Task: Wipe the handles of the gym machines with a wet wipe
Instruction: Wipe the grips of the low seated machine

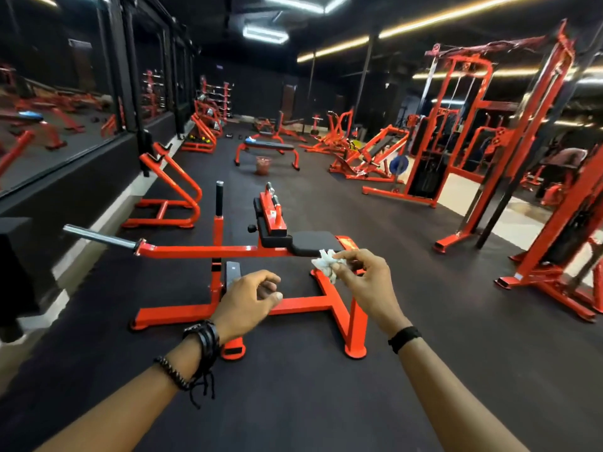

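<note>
So the right hand [365, 282] is pinching the wipe [328, 264] by its fingertips, balled up, held in the air just over the seat pad [315, 242] of the red machine [293, 301]. The left hand [251, 298] holds nothing, fingers loosely curled, hovering low over the frame.

Stuff I'd worry about: that crumpled wad only touches with a small patch, so it could skip most of a grip. The pinch looks light too, so it might slip and drop on the floor [293, 402]. Also the upright handle [219, 199] sits further back, easy to miss, and the steel bar [98, 237] sticks out left, an easy thing to bump when leaning in.
</note>
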